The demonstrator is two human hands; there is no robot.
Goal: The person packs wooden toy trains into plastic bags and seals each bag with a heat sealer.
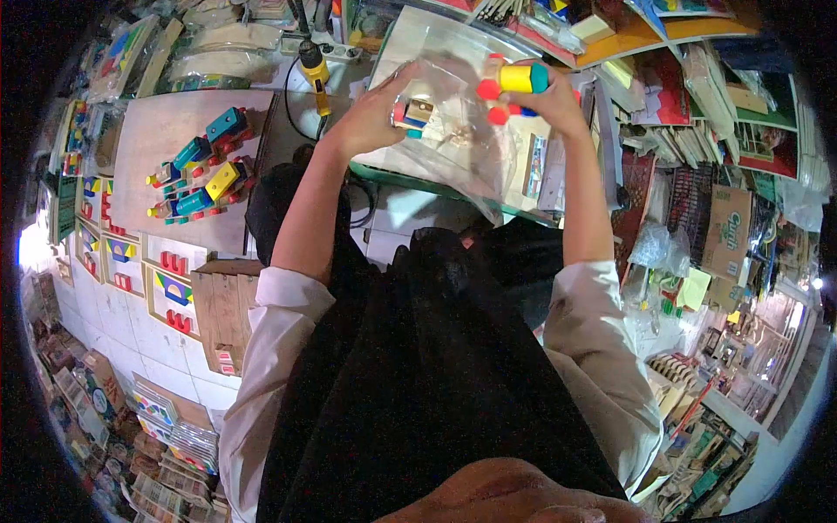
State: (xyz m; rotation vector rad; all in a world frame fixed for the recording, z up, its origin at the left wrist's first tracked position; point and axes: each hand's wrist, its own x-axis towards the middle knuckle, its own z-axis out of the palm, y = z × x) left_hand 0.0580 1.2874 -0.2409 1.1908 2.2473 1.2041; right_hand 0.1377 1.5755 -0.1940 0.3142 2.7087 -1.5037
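My right hand [556, 103] is closed around a wooden toy train car [516, 78] with a yellow and teal body and red wheels. It is raised over the right side of the low worktable [418, 35]. My left hand [370, 122] grips the left edge of a clear plastic bag [475, 161], which spreads across the tabletop between both hands. Close to my left fingers, a toy piece [418, 113] in bare wood and blue shows at the bag, partly covered by plastic.
On a board [144, 131] to the left stand toy trains [193, 203] in teal and yellow. A yellow tool [314, 74] with a cord hangs near a power strip [342, 52]. Framed block sets [174, 288] lie on the tiled floor beside a wooden crate [227, 305]. Packed shelves [758, 113] line the right.
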